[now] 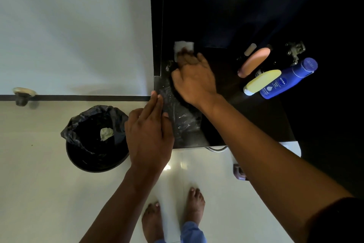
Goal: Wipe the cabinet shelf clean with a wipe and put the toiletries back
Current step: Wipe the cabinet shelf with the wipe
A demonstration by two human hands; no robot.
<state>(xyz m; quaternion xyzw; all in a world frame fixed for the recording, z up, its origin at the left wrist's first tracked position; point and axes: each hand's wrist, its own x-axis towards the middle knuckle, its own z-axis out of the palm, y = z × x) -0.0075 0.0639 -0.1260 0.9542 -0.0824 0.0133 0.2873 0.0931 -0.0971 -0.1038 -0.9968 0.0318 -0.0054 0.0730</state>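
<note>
A person's right hand (194, 79) presses a white wipe (183, 48) flat against the dark cabinet shelf (226, 26), fingers extended over it near the shelf's left edge, while the left hand (148, 134) rests with straight fingers on a crinkled clear plastic packet (182, 112) at the front corner. The wiping step appears under way; next the toiletries need setting back. A blue lotion bottle (288, 78), a yellow bottle (262, 82) and a peach tube (254, 61) lie together at the right. On the floor, a black lined bin (94, 140) holds a crumpled wipe (106, 134).
</note>
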